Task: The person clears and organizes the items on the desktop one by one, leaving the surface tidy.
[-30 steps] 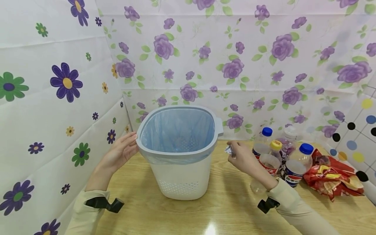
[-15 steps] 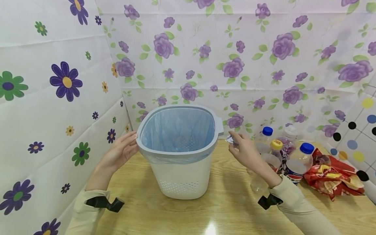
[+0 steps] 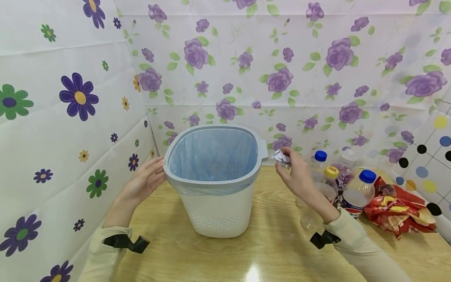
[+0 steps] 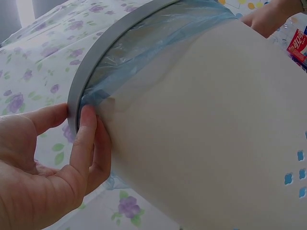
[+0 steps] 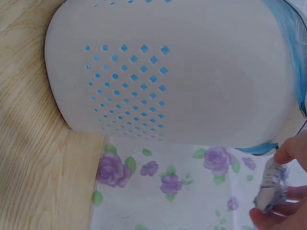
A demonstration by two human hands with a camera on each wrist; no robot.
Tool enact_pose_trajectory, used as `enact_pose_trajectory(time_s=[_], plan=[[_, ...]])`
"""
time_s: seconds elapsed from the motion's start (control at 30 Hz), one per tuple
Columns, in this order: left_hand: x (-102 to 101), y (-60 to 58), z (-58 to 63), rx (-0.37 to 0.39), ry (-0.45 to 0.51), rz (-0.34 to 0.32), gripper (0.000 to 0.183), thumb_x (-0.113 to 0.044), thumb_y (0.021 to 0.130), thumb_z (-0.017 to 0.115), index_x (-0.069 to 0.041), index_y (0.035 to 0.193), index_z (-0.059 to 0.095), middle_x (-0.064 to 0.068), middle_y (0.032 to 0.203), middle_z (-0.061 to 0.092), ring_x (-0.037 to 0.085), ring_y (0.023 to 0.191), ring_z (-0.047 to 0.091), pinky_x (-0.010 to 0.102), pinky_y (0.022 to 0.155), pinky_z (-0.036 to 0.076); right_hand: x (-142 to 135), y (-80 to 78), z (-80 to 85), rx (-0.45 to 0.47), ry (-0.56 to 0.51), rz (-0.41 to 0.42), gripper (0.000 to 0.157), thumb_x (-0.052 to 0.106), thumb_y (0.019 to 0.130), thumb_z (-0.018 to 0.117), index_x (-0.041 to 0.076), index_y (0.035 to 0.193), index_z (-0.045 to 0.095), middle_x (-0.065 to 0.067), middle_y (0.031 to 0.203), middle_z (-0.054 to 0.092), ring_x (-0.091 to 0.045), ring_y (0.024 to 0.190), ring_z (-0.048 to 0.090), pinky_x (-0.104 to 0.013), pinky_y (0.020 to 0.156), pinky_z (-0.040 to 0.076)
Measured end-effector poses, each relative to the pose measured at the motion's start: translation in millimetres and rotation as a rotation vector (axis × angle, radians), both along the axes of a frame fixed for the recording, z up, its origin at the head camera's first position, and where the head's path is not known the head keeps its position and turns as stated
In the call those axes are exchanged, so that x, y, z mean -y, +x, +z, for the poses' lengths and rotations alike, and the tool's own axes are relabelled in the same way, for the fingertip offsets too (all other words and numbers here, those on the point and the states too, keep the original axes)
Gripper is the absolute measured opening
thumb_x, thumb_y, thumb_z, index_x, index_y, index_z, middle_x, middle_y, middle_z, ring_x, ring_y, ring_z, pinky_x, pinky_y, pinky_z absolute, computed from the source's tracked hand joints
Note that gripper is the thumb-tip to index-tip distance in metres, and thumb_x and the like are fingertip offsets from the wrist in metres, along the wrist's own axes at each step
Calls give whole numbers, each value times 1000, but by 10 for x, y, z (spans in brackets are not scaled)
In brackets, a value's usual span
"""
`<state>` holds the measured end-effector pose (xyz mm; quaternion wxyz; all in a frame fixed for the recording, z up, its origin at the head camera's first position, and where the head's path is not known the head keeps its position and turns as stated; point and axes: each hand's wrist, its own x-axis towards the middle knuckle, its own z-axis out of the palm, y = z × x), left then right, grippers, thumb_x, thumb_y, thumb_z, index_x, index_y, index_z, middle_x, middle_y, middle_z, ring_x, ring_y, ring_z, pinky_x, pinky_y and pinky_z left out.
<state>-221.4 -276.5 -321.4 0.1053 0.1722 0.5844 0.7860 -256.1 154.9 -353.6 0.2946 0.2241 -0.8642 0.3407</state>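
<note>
A white trash bin [image 3: 219, 211] with a grey rim [image 3: 208, 182] and a light-blue liner stands upright on the wooden table. At its left side my left hand [image 3: 147, 181] holds the rim. The left wrist view shows one digit on the rim's outer edge, with other fingers [image 4: 86, 139] tucked under it against the wall. To the bin's right, my right hand [image 3: 297, 172] pinches a small crumpled silvery-white wrapper [image 3: 282, 157], raised to about rim height and just outside the bin's handle. In the right wrist view the wrapper [image 5: 271, 187] sits between thumb and fingertips.
Right of the bin are several plastic bottles, one with a yellow cap [image 3: 331, 172] and one with a blue cap [image 3: 368, 176]. A crumpled red snack bag [image 3: 398, 213] lies beyond them. Flower-print sheets [image 3: 246, 90] hang behind and on the left.
My right hand has risen with the crumpled wrapper, which now shows more fully at rim height. The left hand and the trash bin stay put.
</note>
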Motion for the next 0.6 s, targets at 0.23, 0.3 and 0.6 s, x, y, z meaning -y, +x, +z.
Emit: enact_pose_trajectory(time_s=[0.23,0.3,0.6], plan=[[4,6,2,-11,-8,0,23,-14,105,39,-12,123,53,-1,114,65,6,104,65,17,93,53,15,-4,55,-144,-119,-10,39,7,91,64,-5,126,52,-21,116,61,-29,99,60,-30,79,50],[6,4,2,-11,-18,7,23,-14,105,39,-12,124,52,-2,115,65,6,104,65,17,93,53,17,-11,72,-163,-136,-11,38,8,91,64,-4,125,53,-21,116,61,-29,99,60,-24,80,47],[9,-5,-6,-3,-26,7,23,-14,105,38,-12,124,51,-3,115,65,5,104,65,17,92,53,38,-14,195,-275,-184,-7,35,9,91,64,0,124,58,-20,115,64,-29,95,62,-30,77,48]])
